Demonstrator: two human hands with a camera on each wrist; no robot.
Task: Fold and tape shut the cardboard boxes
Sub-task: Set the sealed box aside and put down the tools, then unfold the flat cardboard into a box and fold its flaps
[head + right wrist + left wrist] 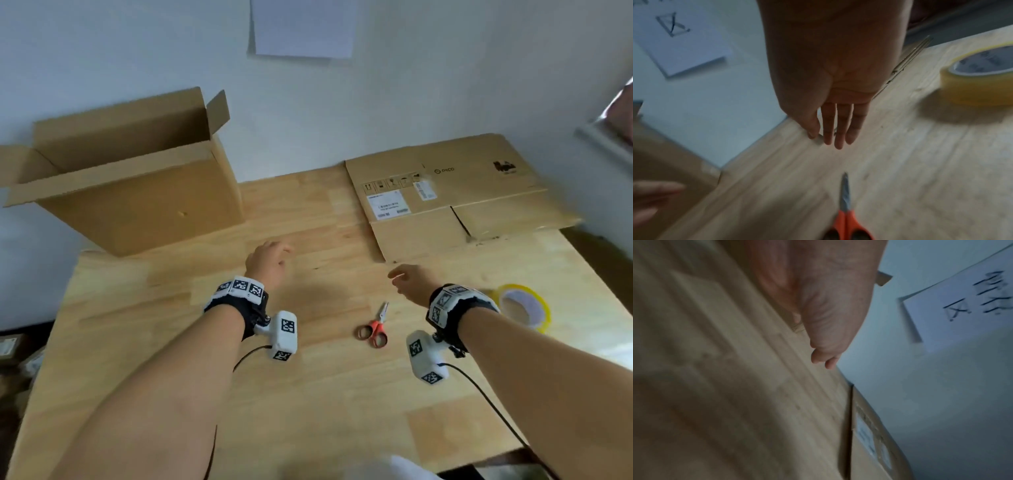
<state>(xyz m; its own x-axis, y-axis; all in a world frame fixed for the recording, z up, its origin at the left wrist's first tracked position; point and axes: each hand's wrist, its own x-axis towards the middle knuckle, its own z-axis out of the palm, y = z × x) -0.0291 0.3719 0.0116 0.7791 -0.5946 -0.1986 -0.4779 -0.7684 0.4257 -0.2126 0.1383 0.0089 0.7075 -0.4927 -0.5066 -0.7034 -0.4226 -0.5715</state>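
Cardboard lies in two places on the wooden table (308, 394): an erected box (137, 202) with its top flaps standing open at the far left against the wall, and a flattened carton (445, 198) lying flat at the far right, its long axis running left to right along the wall and its near flaps pointing toward the person. Both hands hover empty over the middle of the table. The left hand (269, 260) has loosely relaxed fingers and grips nothing; the right hand (414, 282) is spread with straight fingers, also holding nothing. The right hand is just short of the flattened carton's near-left corner, so it looks the nearer to reach it. Orange-handled scissors (375, 330) lie near the right wrist, and the yellow tape roll (525, 306) sits just right of it.
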